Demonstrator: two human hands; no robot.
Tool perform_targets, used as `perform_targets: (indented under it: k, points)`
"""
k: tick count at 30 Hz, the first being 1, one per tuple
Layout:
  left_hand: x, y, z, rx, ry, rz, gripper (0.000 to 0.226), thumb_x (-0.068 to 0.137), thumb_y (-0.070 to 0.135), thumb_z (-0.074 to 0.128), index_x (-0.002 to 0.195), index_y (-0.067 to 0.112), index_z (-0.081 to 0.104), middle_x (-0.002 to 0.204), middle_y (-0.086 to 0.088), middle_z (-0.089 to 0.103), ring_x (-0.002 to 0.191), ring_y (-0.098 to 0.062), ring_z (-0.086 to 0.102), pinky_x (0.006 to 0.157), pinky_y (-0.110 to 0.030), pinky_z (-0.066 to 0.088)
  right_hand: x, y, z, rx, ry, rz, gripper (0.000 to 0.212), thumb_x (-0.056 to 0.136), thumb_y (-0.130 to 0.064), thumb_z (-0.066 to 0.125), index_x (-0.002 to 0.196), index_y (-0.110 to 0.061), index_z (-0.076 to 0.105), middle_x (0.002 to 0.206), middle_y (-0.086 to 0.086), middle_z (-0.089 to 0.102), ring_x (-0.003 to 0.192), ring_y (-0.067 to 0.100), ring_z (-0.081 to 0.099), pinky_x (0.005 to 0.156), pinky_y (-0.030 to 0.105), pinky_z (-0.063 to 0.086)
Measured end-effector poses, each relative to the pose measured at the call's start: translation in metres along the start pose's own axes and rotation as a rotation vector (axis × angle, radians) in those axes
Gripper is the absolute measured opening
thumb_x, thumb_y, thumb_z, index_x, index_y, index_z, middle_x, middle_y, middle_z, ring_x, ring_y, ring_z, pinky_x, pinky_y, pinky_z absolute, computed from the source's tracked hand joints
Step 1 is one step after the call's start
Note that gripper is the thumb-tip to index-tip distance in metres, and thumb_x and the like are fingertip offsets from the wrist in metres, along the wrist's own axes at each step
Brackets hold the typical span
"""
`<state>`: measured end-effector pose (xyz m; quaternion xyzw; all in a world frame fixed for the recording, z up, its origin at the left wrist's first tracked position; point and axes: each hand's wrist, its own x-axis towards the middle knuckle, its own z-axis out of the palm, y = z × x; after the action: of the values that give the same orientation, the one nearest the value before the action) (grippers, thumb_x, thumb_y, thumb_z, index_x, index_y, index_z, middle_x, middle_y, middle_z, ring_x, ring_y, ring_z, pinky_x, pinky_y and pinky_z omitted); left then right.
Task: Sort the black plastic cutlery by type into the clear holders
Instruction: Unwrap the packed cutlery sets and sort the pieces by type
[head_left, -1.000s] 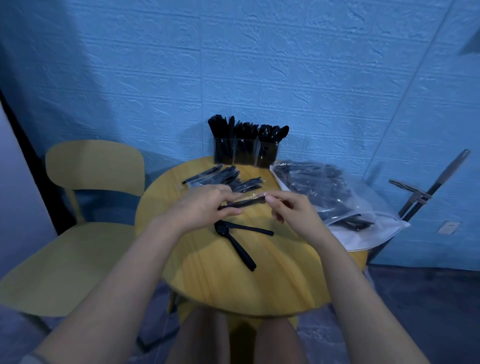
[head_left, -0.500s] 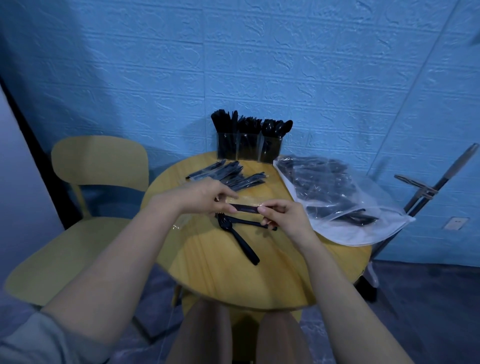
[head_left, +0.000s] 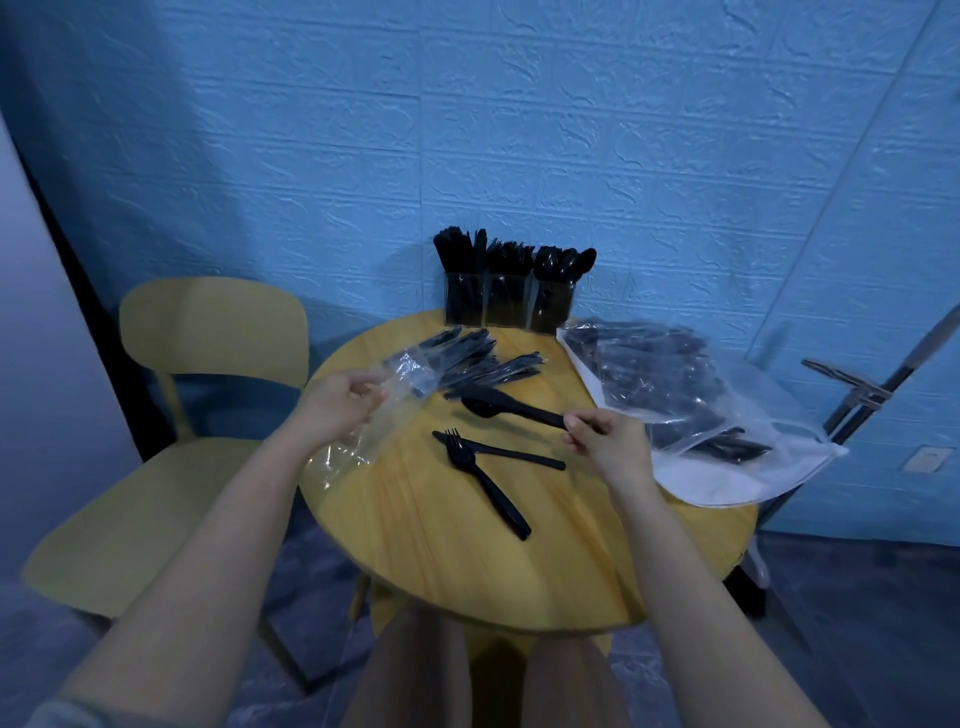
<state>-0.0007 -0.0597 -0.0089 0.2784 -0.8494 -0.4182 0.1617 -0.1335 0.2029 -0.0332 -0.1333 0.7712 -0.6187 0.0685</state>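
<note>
hands apart over round yellow wooden table (head_left: 519, 561). left hand (head_left: 340, 410) pinches empty clear plastic wrapper (head_left: 400, 384), curled fingers. right hand (head_left: 605, 441) pinches handle ends of black plastic spoon and knife (head_left: 498, 408), held just above table. black plastic fork (head_left: 485, 480) lies crossed over black plastic knife (head_left: 511, 453) mid-table. three clear holders (head_left: 506, 304) at far edge, full of black cutlery. wrapped cutlery packs (head_left: 483, 361) in front of them. big clear plastic bag (head_left: 685, 400) of cutlery at right. yellow chair (head_left: 156, 441) at left.
</note>
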Motion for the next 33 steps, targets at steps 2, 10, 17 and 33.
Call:
perform_targets:
  k: [2,10,17,33]
  points:
    - [0.004,-0.006,0.004,-0.055,0.034,-0.046,0.035,0.094,0.026,0.057,0.126,0.012,0.056,0.103,-0.002,0.058,0.076,-0.013,0.06,0.047,-0.023,0.049,0.0,0.002,0.002,-0.082,-0.039,0.018,0.011,0.091,-0.009,0.061,0.092,-0.012,0.072,0.074,0.002,0.067,0.071,0.014,0.062,0.08,0.03,0.053]
    - [0.025,-0.017,0.004,-0.052,0.14,-0.189,0.036,0.09,0.033,0.06,0.122,0.02,0.053,0.1,-0.008,0.067,0.097,-0.026,0.063,0.083,-0.044,0.055,0.004,0.007,0.007,-0.536,-0.114,-0.009,0.02,0.095,-0.021,0.054,0.104,-0.014,0.07,0.097,-0.003,0.062,0.089,0.009,0.051,0.072,0.019,0.037]
    - [0.034,-0.014,0.013,0.138,0.032,-0.187,0.06,0.096,0.04,0.048,0.146,0.012,0.033,0.14,-0.014,0.047,0.127,-0.03,0.045,0.101,-0.037,0.036,0.025,0.004,0.026,-0.724,-0.106,-0.144,0.018,0.094,-0.023,0.055,0.104,-0.019,0.069,0.109,0.004,0.065,0.093,0.018,0.06,0.076,0.03,0.051]
    - [0.045,-0.023,0.032,0.256,0.076,0.029,0.042,0.097,0.03,0.047,0.137,0.018,0.046,0.14,-0.01,0.043,0.13,-0.027,0.038,0.106,-0.04,0.035,0.102,-0.007,0.103,-1.248,-0.266,-0.713,0.036,0.095,-0.011,0.049,0.13,-0.019,0.055,0.133,0.002,0.055,0.126,0.022,0.042,0.101,0.033,0.034]
